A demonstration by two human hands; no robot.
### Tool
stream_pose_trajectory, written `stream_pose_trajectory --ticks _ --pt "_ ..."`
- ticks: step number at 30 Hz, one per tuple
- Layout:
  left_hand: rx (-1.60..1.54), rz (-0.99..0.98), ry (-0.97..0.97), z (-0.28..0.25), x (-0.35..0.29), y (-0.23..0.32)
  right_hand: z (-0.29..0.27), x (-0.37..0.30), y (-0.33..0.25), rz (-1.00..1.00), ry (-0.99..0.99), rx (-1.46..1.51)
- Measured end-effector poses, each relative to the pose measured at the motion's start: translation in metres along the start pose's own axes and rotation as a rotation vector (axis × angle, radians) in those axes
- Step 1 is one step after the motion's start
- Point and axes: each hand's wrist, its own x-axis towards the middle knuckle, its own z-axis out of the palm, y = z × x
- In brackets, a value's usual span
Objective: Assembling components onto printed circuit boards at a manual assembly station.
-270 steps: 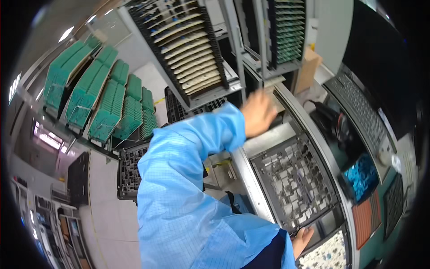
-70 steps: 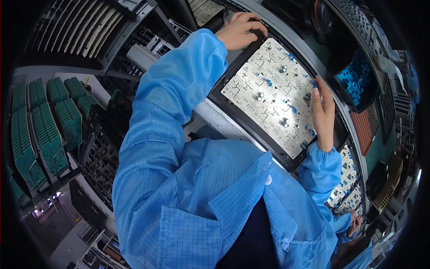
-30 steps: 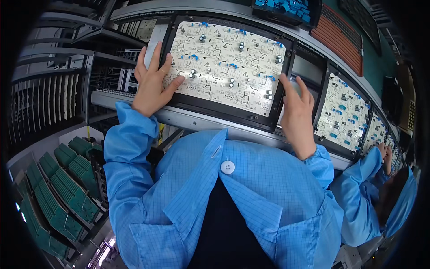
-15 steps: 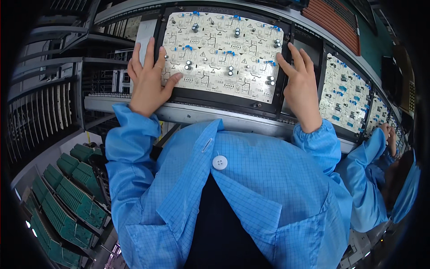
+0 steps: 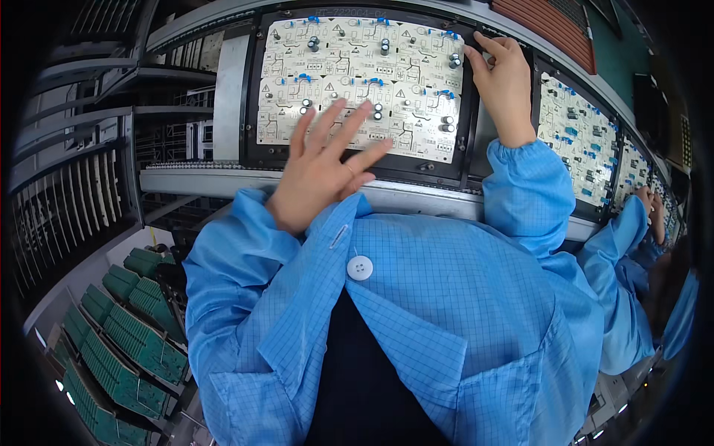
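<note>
A white printed circuit board [image 5: 349,67] lies in a black frame [image 5: 251,111], carrying blue parts and several small black cylindrical capacitors. My left hand [image 5: 321,167] is over the board's lower middle, fingers spread, holding nothing; whether the fingertips touch the board cannot be seen. At the frame's upper right corner is my right hand [image 5: 500,82]. Its thumb and index finger are bent toward each other at the frame's edge, and what lies between them is too small to make out.
The frame sits on a metal conveyor rail [image 5: 201,178]. To the right, another populated board [image 5: 576,141] lies in line, and a co-worker's hand [image 5: 645,208] works farther along. Racks with green boards [image 5: 141,342] stand at lower left. A ribbed brown-red panel [image 5: 547,26] lies beyond.
My left hand has left the board's left edge and moved right over its lower middle. My right hand has moved up to the frame's corner, its fingers drawing together. The frame appears slightly farther left.
</note>
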Motion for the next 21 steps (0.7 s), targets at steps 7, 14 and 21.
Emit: stream_pose_trajectory --ticks 7,14,21 --pt "0.120 -0.008 -0.117 0.012 -0.003 0.004 0.003 0.001 -0.007 0.059 0.033 0.113" --pt "0.023 0.006 -0.140 0.014 0.001 0.003 0.008 -0.003 -0.007 0.243 0.022 0.418" --pt "0.010 0.017 -0.044 0.018 0.007 0.009 -0.007 -0.006 0.005 0.100 0.017 0.337"
